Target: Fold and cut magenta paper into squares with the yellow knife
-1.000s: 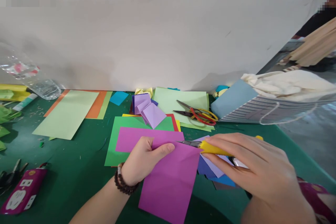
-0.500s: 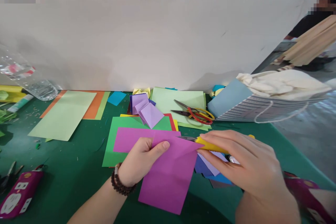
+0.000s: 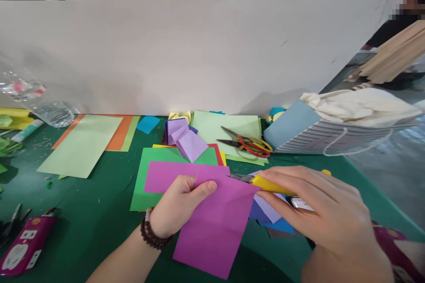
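Observation:
Purple paper (image 3: 215,225) hangs folded in front of me, its lower part tilted toward me. My left hand (image 3: 181,203), wearing a beaded bracelet, pinches its upper left part, thumb pressed on top. My right hand (image 3: 318,208) grips a yellow-handled utility knife (image 3: 270,184). Its metal blade points left and lies along the paper's upper right edge, by a pointed corner. A purple strip (image 3: 166,176) of the paper lies behind the left hand over a green sheet (image 3: 142,194). Lilac and blue papers (image 3: 265,208) lie partly hidden beneath the right hand.
Folded lilac pieces (image 3: 191,143) and scissors (image 3: 247,143) lie beyond the paper. A striped paper bag (image 3: 318,137) stands at right; sheets (image 3: 79,146) and a plastic bottle (image 3: 43,101) are at left. A magenta case (image 3: 28,245) lies front left. A white partition (image 3: 166,53) closes the back.
My right hand and the knife have shifted slightly right and down, and the paper's right corner has moved right with them. My left hand keeps its pinch, almost still.

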A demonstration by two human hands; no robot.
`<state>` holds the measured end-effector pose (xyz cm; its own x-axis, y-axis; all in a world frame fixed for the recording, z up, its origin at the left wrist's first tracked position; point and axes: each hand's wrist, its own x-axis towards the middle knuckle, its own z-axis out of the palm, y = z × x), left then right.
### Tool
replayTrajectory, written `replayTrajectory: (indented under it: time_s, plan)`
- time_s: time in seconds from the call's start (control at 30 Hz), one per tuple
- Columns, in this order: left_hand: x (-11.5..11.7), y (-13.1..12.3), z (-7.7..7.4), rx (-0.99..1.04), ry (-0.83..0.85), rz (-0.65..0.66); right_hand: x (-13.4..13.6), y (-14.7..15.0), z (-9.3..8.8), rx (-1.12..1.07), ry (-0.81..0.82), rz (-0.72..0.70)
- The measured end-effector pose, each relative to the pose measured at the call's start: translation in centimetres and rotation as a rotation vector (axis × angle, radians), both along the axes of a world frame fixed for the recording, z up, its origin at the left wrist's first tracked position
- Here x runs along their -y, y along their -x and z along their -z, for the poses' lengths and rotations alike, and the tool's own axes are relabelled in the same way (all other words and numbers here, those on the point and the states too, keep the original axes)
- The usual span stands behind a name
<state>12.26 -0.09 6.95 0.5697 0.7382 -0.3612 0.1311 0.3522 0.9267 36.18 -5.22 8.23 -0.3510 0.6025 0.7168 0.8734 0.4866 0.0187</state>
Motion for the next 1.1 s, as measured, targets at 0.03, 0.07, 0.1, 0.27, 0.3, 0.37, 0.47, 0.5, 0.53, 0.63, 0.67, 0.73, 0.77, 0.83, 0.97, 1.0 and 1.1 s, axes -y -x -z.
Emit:
replayTrajectory:
  time_s: [0.03,0.07,0.1,0.27,0.3,0.37,0.47,0.5,0.53,0.63,0.67,0.73,0.77,0.83,0.97,1.0,1.1]
  plan:
    - [0.0,0.0,-0.1,0.001,-0.005,0.004,0.0,0.0,0.0,0.002,-0.001,-0.003]
    - [0.0,0.1,-0.2,0.002,-0.007,0.007,0.0,0.0,-0.1,0.005,-0.001,-0.006]
    - [-0.1,0.1,-0.3,0.002,-0.004,0.006,0.0,-0.1,-0.1,0.01,-0.002,-0.008]
    - [-0.3,0.6,0.2,-0.001,0.013,-0.039,0.0,-0.4,0.0,0.0,-0.034,0.02]
    - [-0.3,0.7,0.3,0.005,0.014,-0.045,0.0,-0.4,0.0,-0.003,-0.036,0.021]
    - [-0.3,0.8,0.5,0.017,0.017,-0.046,-0.1,-0.5,0.1,-0.001,-0.027,0.011]
    - [-0.3,0.8,0.6,0.023,0.002,-0.039,-0.2,-0.3,0.2,-0.007,-0.014,0.001]
    - [-0.2,0.7,0.6,0.023,-0.01,-0.034,-0.3,-0.3,0.2,-0.011,-0.007,-0.004]
    - [-0.2,0.7,0.5,0.024,-0.023,-0.024,-0.3,-0.2,0.2,-0.019,-0.001,-0.01]
    - [-0.2,0.5,0.5,0.032,-0.044,0.015,-0.4,0.2,0.1,-0.035,0.004,-0.037]
    - [-0.2,0.4,0.5,0.027,-0.044,0.019,-0.4,0.3,0.1,-0.037,-0.003,-0.047]
    - [-0.1,0.3,0.6,0.011,-0.035,0.013,-0.6,0.6,0.1,-0.03,-0.017,-0.068]
    - [-0.1,0.2,0.7,0.009,-0.022,0.005,-0.6,0.7,0.1,-0.025,-0.02,-0.077]
    - [0.0,0.1,0.9,0.026,0.02,-0.013,-0.8,0.8,0.1,-0.021,-0.025,-0.086]
    - [0.1,0.0,1.2,0.091,0.122,-0.061,-0.9,0.9,0.2,-0.006,-0.069,-0.084]
    - [0.2,-0.1,1.3,0.099,0.137,-0.072,-0.9,0.8,0.3,0.001,-0.085,-0.083]
    - [0.3,-0.1,1.3,0.106,0.15,-0.094,-0.9,0.6,0.2,0.015,-0.109,-0.077]
